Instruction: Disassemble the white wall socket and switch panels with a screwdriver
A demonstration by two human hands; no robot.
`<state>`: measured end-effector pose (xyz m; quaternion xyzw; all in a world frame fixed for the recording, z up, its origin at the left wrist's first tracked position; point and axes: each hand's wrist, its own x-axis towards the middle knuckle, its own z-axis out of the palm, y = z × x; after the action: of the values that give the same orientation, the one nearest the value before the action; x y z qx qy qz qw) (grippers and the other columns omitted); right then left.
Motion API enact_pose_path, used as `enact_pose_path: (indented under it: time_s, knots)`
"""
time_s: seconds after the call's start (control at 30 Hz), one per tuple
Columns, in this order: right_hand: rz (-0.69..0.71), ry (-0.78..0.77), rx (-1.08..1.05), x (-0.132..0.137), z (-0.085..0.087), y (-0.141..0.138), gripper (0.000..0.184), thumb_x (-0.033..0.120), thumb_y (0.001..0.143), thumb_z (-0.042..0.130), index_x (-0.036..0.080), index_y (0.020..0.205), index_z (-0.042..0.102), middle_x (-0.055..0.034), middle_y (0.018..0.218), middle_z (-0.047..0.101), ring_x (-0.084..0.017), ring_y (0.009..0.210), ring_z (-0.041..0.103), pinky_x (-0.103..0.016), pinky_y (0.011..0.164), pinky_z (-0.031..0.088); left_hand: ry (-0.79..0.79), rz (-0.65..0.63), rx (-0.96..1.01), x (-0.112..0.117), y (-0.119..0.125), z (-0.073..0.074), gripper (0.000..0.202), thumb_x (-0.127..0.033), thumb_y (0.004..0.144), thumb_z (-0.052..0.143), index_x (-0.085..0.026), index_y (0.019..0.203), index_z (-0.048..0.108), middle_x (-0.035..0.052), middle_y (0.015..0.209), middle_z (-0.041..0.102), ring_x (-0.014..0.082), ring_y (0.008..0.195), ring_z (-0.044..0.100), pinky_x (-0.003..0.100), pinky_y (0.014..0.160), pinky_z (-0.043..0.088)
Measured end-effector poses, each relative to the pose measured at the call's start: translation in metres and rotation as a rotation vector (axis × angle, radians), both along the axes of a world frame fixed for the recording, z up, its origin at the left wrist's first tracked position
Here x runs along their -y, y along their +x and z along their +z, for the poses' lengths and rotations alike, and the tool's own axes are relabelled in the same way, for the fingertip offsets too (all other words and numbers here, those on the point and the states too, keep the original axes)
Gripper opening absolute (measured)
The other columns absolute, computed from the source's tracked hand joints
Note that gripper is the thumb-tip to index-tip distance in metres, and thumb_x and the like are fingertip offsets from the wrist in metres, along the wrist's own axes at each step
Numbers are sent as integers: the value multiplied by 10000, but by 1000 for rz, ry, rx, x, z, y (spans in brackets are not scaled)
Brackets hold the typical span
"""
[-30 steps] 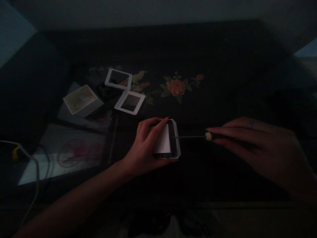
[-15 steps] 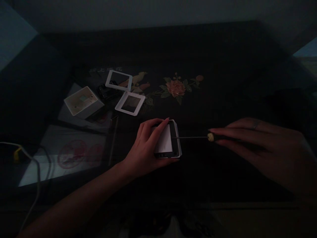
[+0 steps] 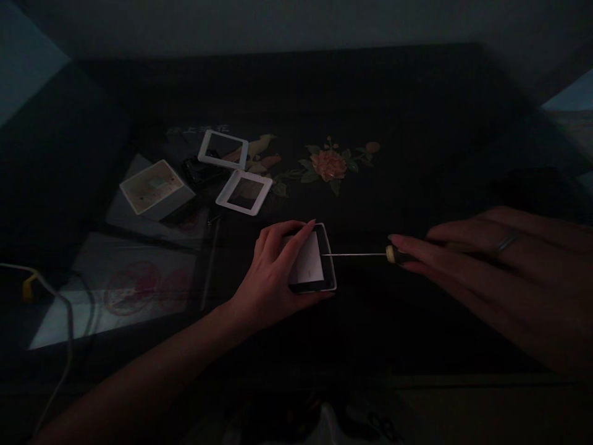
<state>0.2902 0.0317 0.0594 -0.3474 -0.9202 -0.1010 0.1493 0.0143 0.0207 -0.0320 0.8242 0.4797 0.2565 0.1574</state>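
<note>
My left hand (image 3: 271, 269) is wrapped over a wall switch (image 3: 309, 259) with a white rocker, a black frame and a white outer rim. Its fingers cover the left part of the switch. To the right, my right hand (image 3: 491, 259) holds a screwdriver (image 3: 356, 254) by its handle, and most of that handle is hidden behind the fingers. The thin shaft lies level, with its tip at the right side of the black frame. Too little light falls here to tell whether the tip sits in a screw.
Left of the switch lie two white square frames (image 3: 224, 195), a black part (image 3: 199, 170) and a white box (image 3: 171, 204). Small screws (image 3: 214, 220) lie nearby. A white cable (image 3: 70, 327) runs down the left side. The dark table bears a painted flower (image 3: 328, 164).
The switch has tilted slightly, so its right side wall shows less. My right hand has turned and risen a little, still holding the screwdriver; the tip stays at the frame.
</note>
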Motion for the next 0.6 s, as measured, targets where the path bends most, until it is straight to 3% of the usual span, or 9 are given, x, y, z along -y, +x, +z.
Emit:
enact_pose_path:
  time_s: [0.17, 0.3, 0.5, 0.6]
  knots:
    - [123, 165, -13, -1, -6, 6, 312, 137, 942, 558, 293, 1164, 713, -55, 1003, 767, -277, 842, 702, -413, 714, 521, 3, -1, 34, -2, -1, -1, 962, -490, 748, 799, -269, 1521, 269, 155, 1390, 431, 371, 1281, 440, 570, 1064, 414]
    - [112, 198, -34, -5, -15, 6, 306, 99, 901, 629, 266, 1147, 700, -41, 960, 778, -238, 779, 693, -377, 676, 543, 1, 11, 69, -3, -2, -2, 948, -523, 755, 784, -261, 1517, 284, 154, 1380, 421, 364, 1283, 431, 556, 1065, 421]
    - [36, -84, -255, -14, -34, 1, 232, 140, 912, 645, 226, 1110, 732, -69, 890, 736, -197, 740, 690, -331, 638, 570, -37, -22, 86, -3, -6, -2, 932, -651, 770, 713, -237, 1502, 312, 162, 1384, 418, 361, 1283, 425, 536, 1075, 409]
    - [-33, -300, -383, -15, -44, -1, 214, 145, 916, 636, 221, 1084, 744, -68, 917, 732, -194, 779, 697, -324, 671, 578, -52, -37, 100, -5, -7, -2, 727, -622, 894, 565, -205, 1457, 369, 163, 1372, 436, 341, 1269, 427, 527, 1070, 402]
